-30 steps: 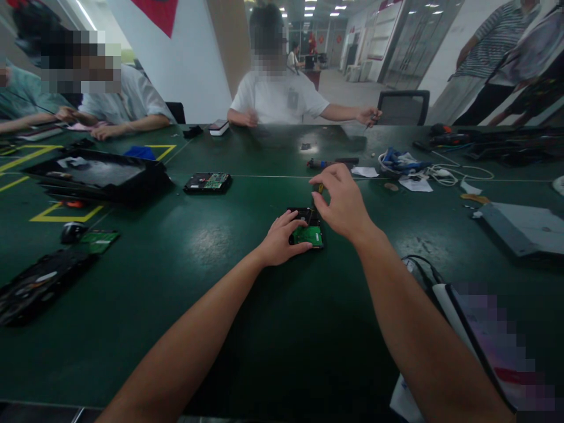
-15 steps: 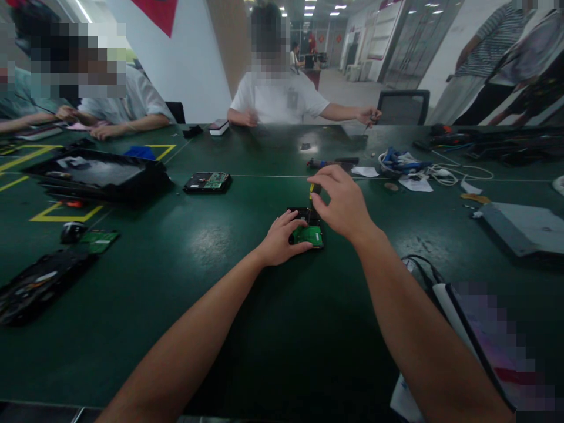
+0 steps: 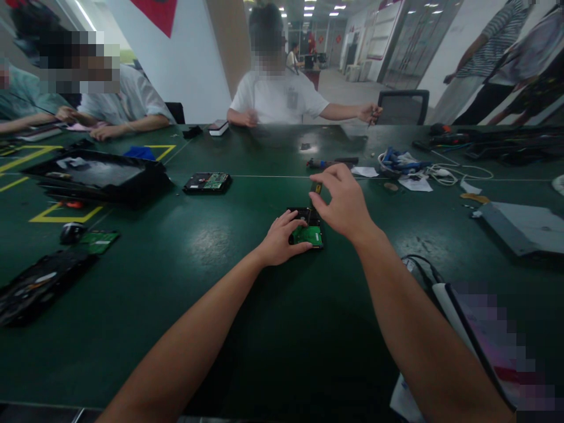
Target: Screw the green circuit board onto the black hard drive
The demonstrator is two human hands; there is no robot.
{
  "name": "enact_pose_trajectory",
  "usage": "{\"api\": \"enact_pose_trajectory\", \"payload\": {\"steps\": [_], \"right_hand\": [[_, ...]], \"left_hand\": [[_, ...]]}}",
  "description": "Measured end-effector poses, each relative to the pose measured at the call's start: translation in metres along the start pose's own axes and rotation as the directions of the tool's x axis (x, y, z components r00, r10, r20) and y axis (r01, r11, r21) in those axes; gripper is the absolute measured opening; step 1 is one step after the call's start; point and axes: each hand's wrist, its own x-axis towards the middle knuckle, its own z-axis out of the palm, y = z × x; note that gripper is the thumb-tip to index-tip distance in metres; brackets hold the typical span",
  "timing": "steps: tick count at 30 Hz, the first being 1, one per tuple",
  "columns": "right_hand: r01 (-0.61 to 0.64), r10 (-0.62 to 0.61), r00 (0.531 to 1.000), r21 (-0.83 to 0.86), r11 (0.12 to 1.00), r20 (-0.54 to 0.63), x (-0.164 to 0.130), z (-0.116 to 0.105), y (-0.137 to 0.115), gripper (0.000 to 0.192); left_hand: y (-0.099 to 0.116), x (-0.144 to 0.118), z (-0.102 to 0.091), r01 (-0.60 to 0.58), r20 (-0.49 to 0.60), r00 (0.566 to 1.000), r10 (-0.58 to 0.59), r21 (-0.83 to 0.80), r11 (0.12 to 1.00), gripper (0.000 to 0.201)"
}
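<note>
A hard drive (image 3: 314, 235) with a green circuit board lies on the table in front of me. My left hand (image 3: 282, 239) grips it from the left, thumb along the near edge and fingers over the top. Above the drive, my right hand (image 3: 340, 197) pinches the black and yellow handle of a screwdriver (image 3: 316, 187) between thumb and fingertips. The screwdriver stands nearly upright, its shaft pointing down at the board; where the tip touches is too small to tell.
A second hard drive (image 3: 207, 183) lies farther left, near a black tray (image 3: 101, 170). Dark disassembled parts (image 3: 44, 282) are at the left. A cable bundle (image 3: 403, 160) and a grey metal case (image 3: 524, 229) sit to the right. A person (image 3: 282, 97) faces me across the table.
The screwdriver handle has turned in my right fingers, and that hand has shifted very slightly. My left hand and the hard drive stay in place.
</note>
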Motion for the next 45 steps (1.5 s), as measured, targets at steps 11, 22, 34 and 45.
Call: {"api": "enact_pose_trajectory", "payload": {"steps": [11,22,34,45], "right_hand": [[-0.05,0.05,0.999,-0.016,0.999,0.015,0.0002,-0.0013,-0.0025,0.026],[0.017,-0.017,1.0,0.008,1.0,0.021,0.0006,-0.0013,-0.0034,0.023],[-0.09,0.091,0.996,0.048,0.995,-0.01,0.0002,-0.0006,-0.003,0.015],[-0.052,0.051,0.998,0.047,0.998,0.032,-0.0005,-0.002,-0.0046,0.019]], "left_hand": [[0.0004,-0.0002,-0.0009,0.005,0.001,1.0,-0.005,0.011,1.0,0.06],[0.0049,0.0,-0.0035,0.012,0.014,1.0,-0.012,-0.004,1.0,0.058],[-0.0005,0.0007,0.0003,0.002,0.003,1.0,-0.002,0.01,1.0,0.059],[0.0019,0.0,-0.0014,0.006,0.007,1.0,-0.006,0.002,1.0,0.059]]}}
